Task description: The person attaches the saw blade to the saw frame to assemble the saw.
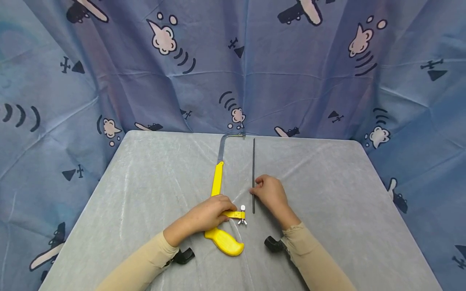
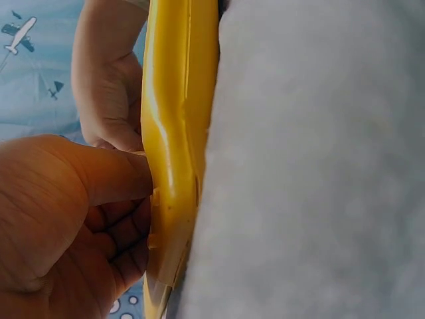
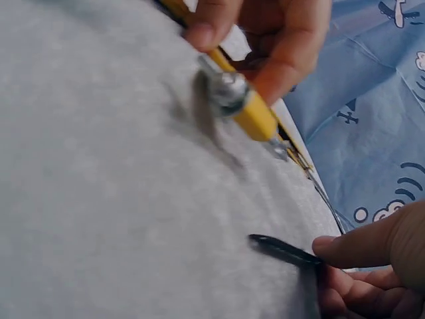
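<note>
While the left hand (image 1: 209,214) gripped the yellow saw (image 1: 221,202), the right hand (image 1: 269,194) pinched the thin blade (image 1: 253,161); both pointed toward the tabletop's (image 1: 327,182) far edge, with room around them.

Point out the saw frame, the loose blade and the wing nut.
saw frame (image 1: 217,180): head view, on its yellow back bar.
blade (image 1: 253,161): head view, mid-length, beyond the right hand.
wing nut (image 1: 242,222): head view, on its metal wings beside the handle.

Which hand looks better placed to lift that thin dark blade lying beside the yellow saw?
Probably the right hand: its fingertips already touch the blade, while the left hand is busy holding the yellow saw frame near its wing nut.
</note>
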Tool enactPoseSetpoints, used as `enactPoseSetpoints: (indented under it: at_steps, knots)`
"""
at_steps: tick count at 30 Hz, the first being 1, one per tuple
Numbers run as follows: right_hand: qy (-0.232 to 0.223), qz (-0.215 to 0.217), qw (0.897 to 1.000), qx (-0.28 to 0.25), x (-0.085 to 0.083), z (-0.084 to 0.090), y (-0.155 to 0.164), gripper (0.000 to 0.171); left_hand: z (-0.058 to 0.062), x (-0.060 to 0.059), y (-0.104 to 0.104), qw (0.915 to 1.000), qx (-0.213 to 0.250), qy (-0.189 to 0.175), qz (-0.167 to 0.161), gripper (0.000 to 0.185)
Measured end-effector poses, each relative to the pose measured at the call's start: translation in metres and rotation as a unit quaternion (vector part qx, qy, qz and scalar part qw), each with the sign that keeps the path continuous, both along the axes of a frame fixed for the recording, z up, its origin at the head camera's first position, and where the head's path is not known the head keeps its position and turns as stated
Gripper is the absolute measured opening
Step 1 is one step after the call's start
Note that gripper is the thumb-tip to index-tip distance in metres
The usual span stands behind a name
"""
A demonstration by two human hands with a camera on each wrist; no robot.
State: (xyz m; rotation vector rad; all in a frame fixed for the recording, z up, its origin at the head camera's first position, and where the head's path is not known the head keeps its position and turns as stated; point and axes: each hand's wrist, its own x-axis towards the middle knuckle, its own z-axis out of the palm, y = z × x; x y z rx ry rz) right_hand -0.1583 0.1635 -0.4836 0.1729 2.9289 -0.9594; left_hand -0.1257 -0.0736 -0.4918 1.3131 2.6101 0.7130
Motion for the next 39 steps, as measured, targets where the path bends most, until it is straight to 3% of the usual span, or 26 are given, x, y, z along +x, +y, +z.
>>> enactPoseSetpoints:
  at_steps: [3, 5, 6, 8, 10, 12, 14, 18, 24, 39]
  knots:
    - [-0.034, -0.005, 0.997, -0.062, -0.004, 0.001, 0.004, 0.042, -0.001, 0.000, 0.000, 1.0000, 0.002, 0.000, 0.000, 0.026]
    - [-0.074, -0.016, 0.985, -0.156, -0.006, 0.001, 0.009, 0.046, -0.002, 0.000, -0.001, 1.0000, 0.003, 0.000, -0.002, 0.026]
    - [-0.094, -0.023, 0.973, -0.210, -0.006, 0.000, 0.011, 0.048, -0.002, 0.000, -0.001, 1.0000, 0.003, -0.001, -0.003, 0.027]
    - [-0.133, -0.039, 0.939, -0.316, -0.007, -0.001, 0.017, 0.050, -0.002, 0.001, -0.001, 1.0000, 0.002, 0.000, -0.004, 0.027]
    - [-0.154, -0.039, 0.908, -0.387, -0.007, -0.005, 0.022, 0.050, -0.001, 0.001, -0.001, 1.0000, 0.001, -0.001, -0.004, 0.027]
    - [-0.165, -0.030, 0.888, -0.429, -0.008, -0.008, 0.027, 0.048, -0.001, 0.001, -0.001, 1.0000, 0.001, -0.001, -0.003, 0.027]
    - [-0.170, -0.023, 0.875, -0.453, -0.008, -0.010, 0.029, 0.047, -0.001, 0.001, -0.001, 1.0000, 0.002, 0.001, -0.003, 0.027]
    - [-0.174, -0.020, 0.865, -0.471, -0.009, -0.012, 0.031, 0.048, -0.001, 0.000, -0.002, 1.0000, 0.000, 0.008, 0.000, 0.028]
    - [-0.171, -0.026, 0.857, -0.485, -0.013, -0.008, 0.024, 0.048, -0.001, 0.000, -0.003, 0.9998, -0.007, 0.021, -0.001, 0.028]
    - [-0.172, -0.012, 0.855, -0.489, -0.023, -0.009, -0.001, 0.048, 0.000, -0.002, -0.001, 0.9998, -0.010, 0.014, -0.011, 0.027]
